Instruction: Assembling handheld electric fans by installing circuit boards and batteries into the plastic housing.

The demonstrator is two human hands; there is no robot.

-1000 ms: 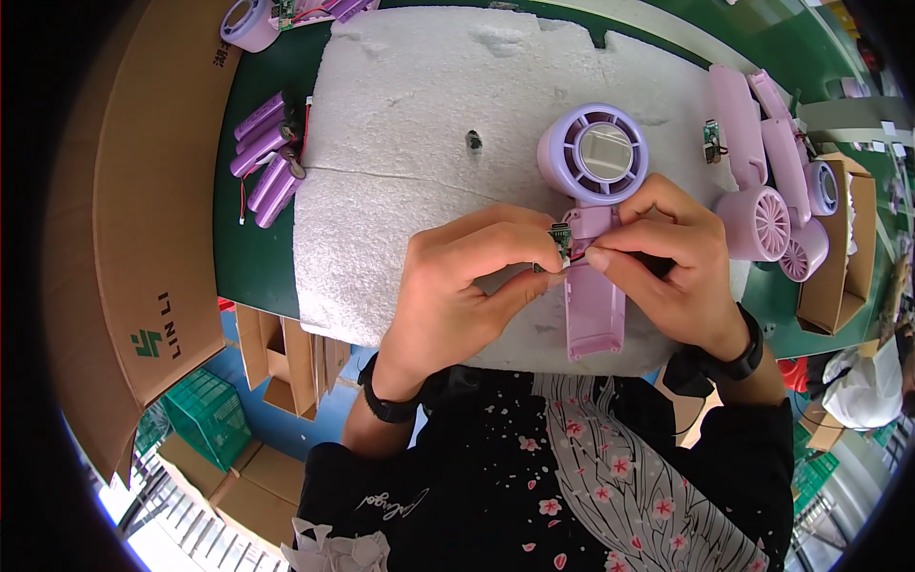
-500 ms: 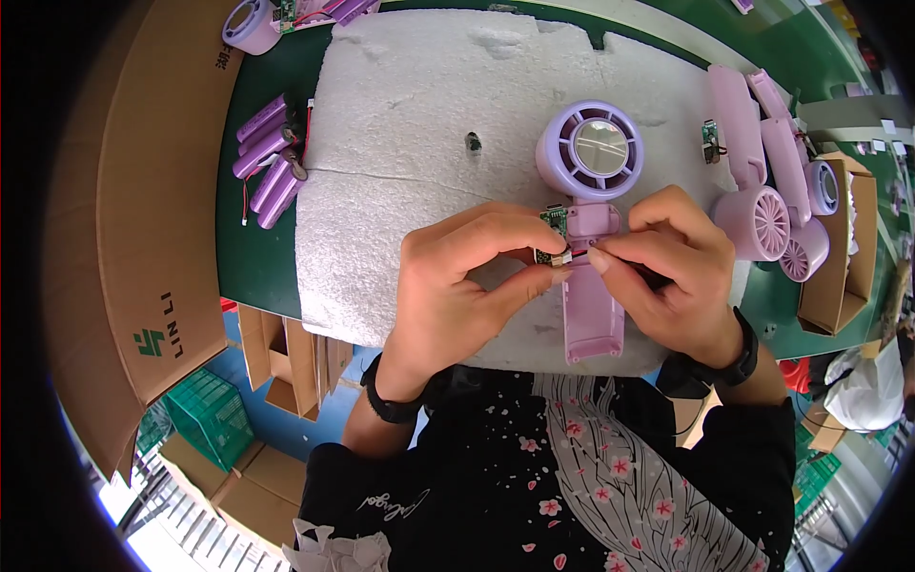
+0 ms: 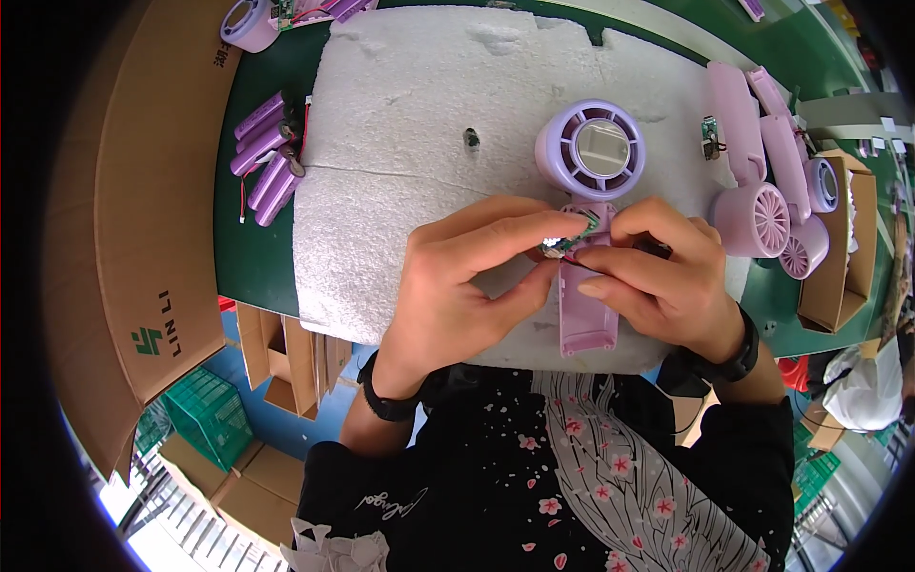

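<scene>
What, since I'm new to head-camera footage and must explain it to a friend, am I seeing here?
A person is working bare-handed. A wide fisheye camera worn on the head looks down, so straight edges bend toward the picture's rim.

The left hand holds a small green circuit board. The right hand is close beside its thin wires; whether it grips them is hard to tell. Beneath lies an open pink handle, with a lavender fan head just beyond, both on white foam.

On the green table, purple cells lie left, pink fan parts right.
</scene>
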